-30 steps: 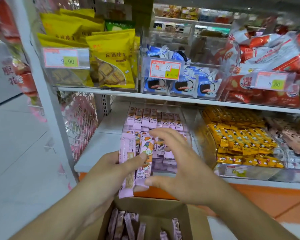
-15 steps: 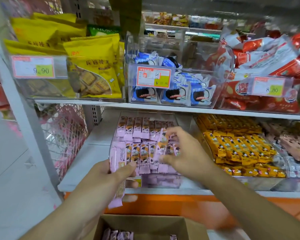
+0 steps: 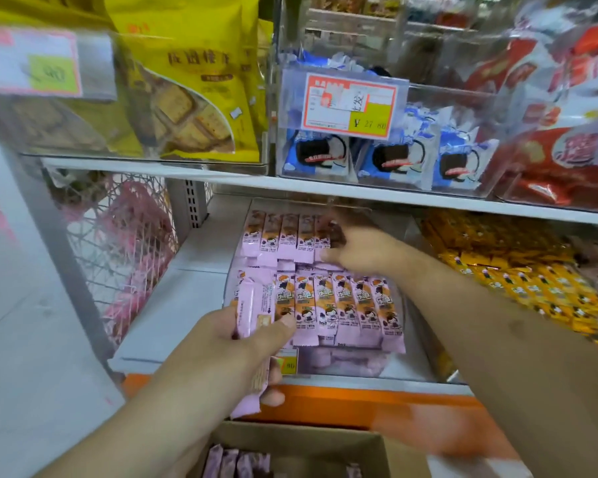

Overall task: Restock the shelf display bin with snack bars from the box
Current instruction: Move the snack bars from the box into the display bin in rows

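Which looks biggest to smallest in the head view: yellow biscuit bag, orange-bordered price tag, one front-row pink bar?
1. yellow biscuit bag
2. orange-bordered price tag
3. front-row pink bar
The tag and the bar look close in area, so that pair is unsure.

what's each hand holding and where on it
Left hand grips pink-wrapped snack bars around their middle. Right hand reaches the bin's back row; its hold can't be told.

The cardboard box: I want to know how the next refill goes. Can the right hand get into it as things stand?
Probably yes. The cardboard box sits open-topped below the shelf, bars showing inside. The right hand is up at the bin's back row; only the left hand, gripping pink bars, hangs nearby.
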Action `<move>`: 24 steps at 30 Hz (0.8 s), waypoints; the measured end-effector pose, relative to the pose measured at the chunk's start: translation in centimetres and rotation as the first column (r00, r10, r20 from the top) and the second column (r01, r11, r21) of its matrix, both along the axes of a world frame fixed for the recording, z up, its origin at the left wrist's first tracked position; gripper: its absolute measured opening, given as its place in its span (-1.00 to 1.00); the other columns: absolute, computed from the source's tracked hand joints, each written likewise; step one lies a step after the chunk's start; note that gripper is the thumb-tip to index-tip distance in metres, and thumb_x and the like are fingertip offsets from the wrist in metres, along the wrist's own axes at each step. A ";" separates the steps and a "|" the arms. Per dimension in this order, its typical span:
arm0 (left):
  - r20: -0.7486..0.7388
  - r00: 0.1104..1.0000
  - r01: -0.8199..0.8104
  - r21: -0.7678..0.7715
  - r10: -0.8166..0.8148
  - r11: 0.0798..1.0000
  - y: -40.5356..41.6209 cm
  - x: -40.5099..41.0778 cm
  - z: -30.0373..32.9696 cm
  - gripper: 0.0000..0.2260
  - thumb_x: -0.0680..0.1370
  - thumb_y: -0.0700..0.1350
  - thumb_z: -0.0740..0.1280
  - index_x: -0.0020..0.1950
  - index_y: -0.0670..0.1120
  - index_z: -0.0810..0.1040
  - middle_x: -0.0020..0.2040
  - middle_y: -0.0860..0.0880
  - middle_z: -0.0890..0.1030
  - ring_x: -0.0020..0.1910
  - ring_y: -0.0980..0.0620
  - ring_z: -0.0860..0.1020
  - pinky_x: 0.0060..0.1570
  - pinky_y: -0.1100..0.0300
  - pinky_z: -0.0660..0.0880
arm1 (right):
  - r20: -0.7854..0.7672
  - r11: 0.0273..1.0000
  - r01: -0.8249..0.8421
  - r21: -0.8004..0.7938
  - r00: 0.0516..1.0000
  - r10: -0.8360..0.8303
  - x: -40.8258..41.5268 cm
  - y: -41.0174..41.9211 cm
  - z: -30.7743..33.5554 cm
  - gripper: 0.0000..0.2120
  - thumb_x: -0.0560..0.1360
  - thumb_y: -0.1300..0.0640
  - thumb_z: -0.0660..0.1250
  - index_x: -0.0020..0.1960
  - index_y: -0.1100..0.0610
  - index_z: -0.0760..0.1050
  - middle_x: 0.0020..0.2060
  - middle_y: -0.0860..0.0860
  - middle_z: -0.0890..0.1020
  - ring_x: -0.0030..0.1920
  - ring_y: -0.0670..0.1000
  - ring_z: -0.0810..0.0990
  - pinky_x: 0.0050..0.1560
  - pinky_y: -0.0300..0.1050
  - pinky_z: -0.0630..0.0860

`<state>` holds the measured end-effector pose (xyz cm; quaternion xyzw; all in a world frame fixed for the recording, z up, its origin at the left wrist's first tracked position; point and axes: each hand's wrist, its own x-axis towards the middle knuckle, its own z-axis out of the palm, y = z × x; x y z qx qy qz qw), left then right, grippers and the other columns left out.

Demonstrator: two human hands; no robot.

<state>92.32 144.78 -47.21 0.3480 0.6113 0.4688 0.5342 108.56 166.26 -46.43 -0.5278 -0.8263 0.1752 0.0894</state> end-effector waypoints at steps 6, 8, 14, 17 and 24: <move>-0.013 1.000 0.024 0.050 -0.024 0.998 -0.8 0.3 1.1 -0.80 0.58 -0.06 0.46 -0.08 -0.18 0.56 -0.41 -0.10 0.58 -0.50 -0.07 0.50 -0.51 0.23 0.50 | -0.394 0.998 0.044 0.051 0.919 -0.020 1.2 -8.3 0.5 -0.69 0.61 0.16 0.42 0.29 -0.10 0.52 0.30 -0.14 0.56 0.20 -0.05 0.59 0.19 -0.13 0.55; -0.057 0.996 0.066 0.051 -0.063 0.997 -1.2 0.6 1.5 -0.72 0.59 0.00 0.44 -0.13 -0.18 0.51 -0.44 -0.08 0.52 -0.50 -0.07 0.46 -0.50 0.23 0.48 | -0.525 1.000 -0.005 -0.027 0.851 -0.010 1.7 -12.2 1.3 -0.74 0.61 0.21 0.40 0.19 -0.09 0.55 0.17 -0.19 0.61 0.15 -0.13 0.62 0.15 -0.18 0.59; 0.004 0.978 0.210 -0.002 -0.210 0.978 -2.4 2.4 1.8 -0.88 0.68 -0.07 0.30 0.15 -0.08 0.52 -0.30 -0.13 0.63 -0.37 -0.12 0.60 -0.26 0.01 0.62 | -0.689 0.982 0.009 -0.190 0.711 -0.141 3.1 -19.4 3.0 -0.84 0.62 0.12 0.40 0.14 -0.10 0.58 0.04 -0.11 0.66 0.01 -0.17 0.63 0.04 -0.22 0.61; -0.203 0.949 0.254 0.031 -0.242 0.967 -3.3 2.5 1.0 -0.66 0.54 0.10 0.37 0.32 0.15 0.56 0.02 -0.03 0.71 -0.06 -0.08 0.67 0.14 -0.18 0.62 | -0.675 0.972 0.058 -0.226 0.710 -0.200 3.3 -20.5 2.5 -0.87 0.61 0.00 0.42 0.15 -0.15 0.58 0.00 -0.15 0.65 -0.01 -0.20 0.64 -0.05 -0.25 0.60; -0.313 0.925 0.277 0.170 -0.215 0.946 -5.9 2.4 1.3 -0.67 0.49 0.04 0.55 0.20 0.25 0.57 -0.09 0.12 0.64 -0.16 0.03 0.71 -0.25 0.12 0.66 | -0.718 0.940 0.025 -0.339 0.639 -0.276 4.0 -21.0 2.6 -0.86 0.62 0.21 0.42 0.14 0.05 0.58 -0.06 0.05 0.72 -0.14 -0.03 0.74 -0.12 -0.14 0.69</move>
